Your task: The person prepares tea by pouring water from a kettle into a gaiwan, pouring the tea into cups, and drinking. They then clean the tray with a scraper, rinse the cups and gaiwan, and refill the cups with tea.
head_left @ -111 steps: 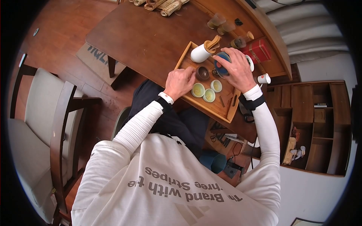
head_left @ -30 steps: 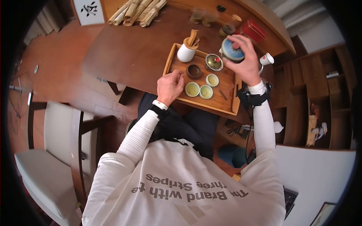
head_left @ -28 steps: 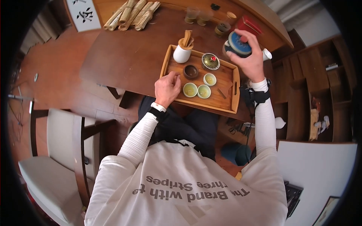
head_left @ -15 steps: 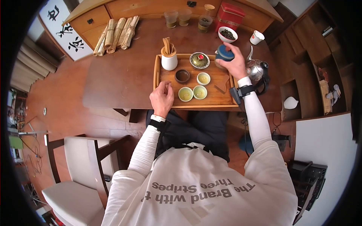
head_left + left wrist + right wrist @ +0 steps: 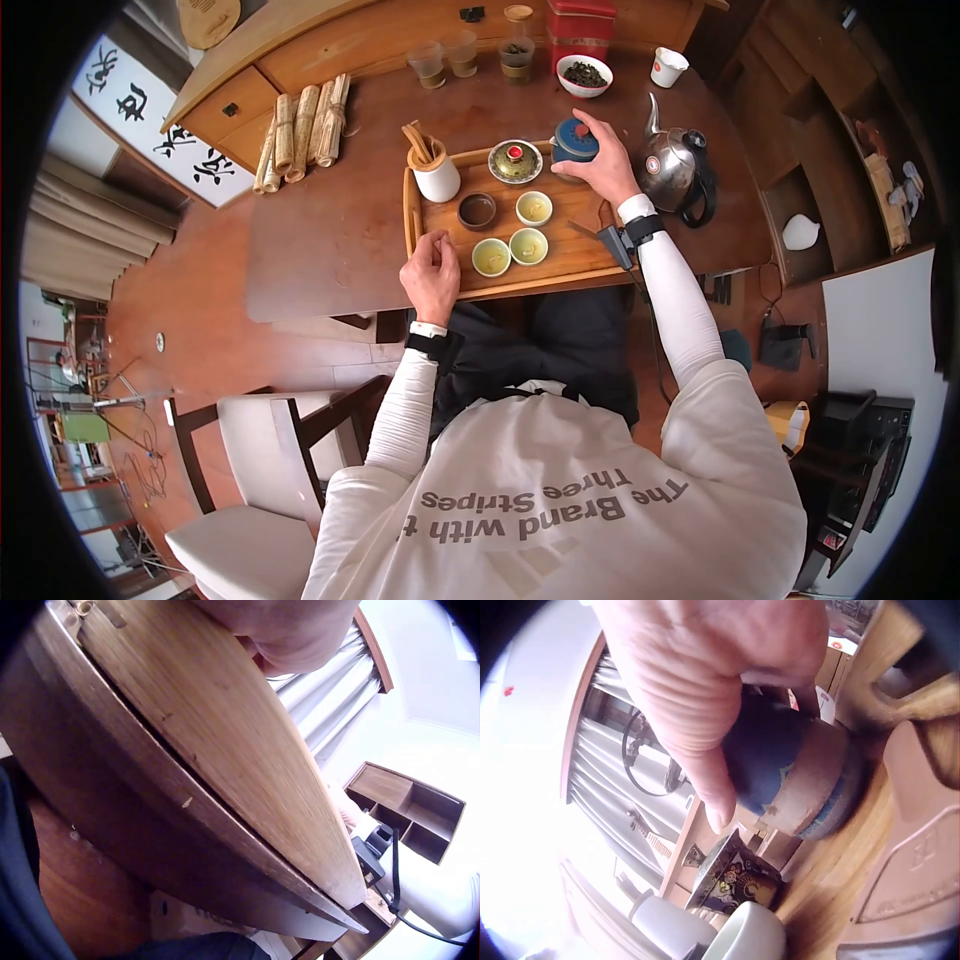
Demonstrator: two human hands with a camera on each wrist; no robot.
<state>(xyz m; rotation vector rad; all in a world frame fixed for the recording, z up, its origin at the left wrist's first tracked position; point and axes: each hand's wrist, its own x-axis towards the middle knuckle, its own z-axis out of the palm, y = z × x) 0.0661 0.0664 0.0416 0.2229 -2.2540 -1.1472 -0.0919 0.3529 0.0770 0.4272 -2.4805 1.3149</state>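
Observation:
My right hand [image 5: 605, 165] grips a blue lidded teapot [image 5: 575, 140] with a red knob and a short spout, at the back right of the wooden tray [image 5: 410, 215]. In the right wrist view the teapot [image 5: 769, 757] shows a bare band round its lower body, close over the tray. My left hand [image 5: 432, 280] rests at the tray's front left edge, fingers loosely curled and holding nothing. Left of the teapot stands a patterned gaiwan [image 5: 515, 161] with a red-knobbed lid. A dark cup [image 5: 477, 210] and three pale cups [image 5: 529, 246] of yellowish tea sit mid-tray.
A white holder [image 5: 436, 180] with wooden tea tools stands on the tray's back left. Right of the tray is a steel kettle [image 5: 672, 168]. Behind are a bowl of tea leaves [image 5: 584, 76], a white cup [image 5: 668, 67], a red tin [image 5: 580, 35] and bamboo scrolls [image 5: 305, 130].
The right hand held the teapot over the tray, raised it out past the tray's right back corner, then brought it back down beside the gaiwan. The left hand drew back from the dark cup.

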